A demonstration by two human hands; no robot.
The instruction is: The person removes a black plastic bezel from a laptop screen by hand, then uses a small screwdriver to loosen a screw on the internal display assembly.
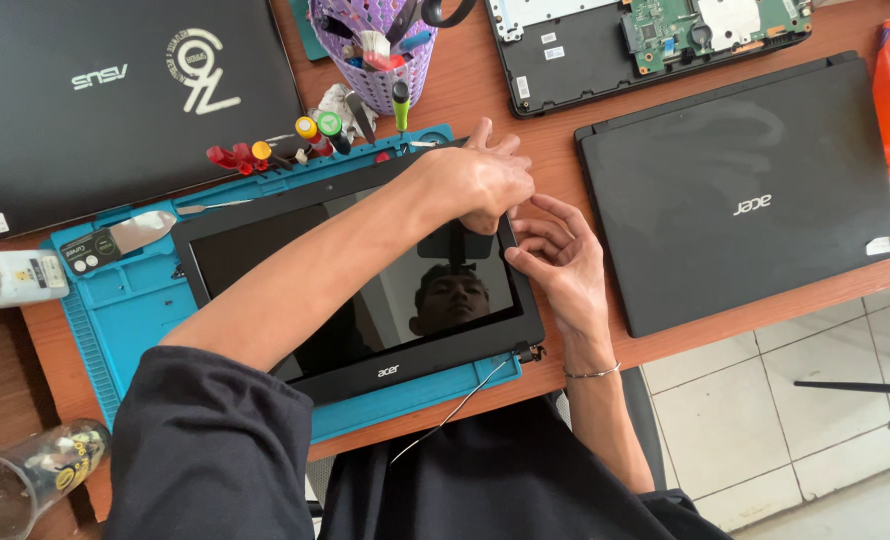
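A detached black laptop screen panel (265, 245) lies face up on a blue work mat (125, 300). My left hand (480, 180) reaches across it and presses on the panel's upper right corner, fingers curled onto the bezel. Just beside that, my right hand (555, 255) grips the panel's right edge with fingertips on the frame. A thin cable (465, 400) trails from the hinge (530, 350) at the lower right corner, over the table edge.
A closed black laptop (745, 190) lies to the right, another (95, 90) at the back left, and an opened laptop base (645, 40) at the back. A purple tool basket (380, 50), screwdrivers (315, 135), a metal spatula (140, 232), a bottle (10, 278) and a glass (15, 480) surround the mat.
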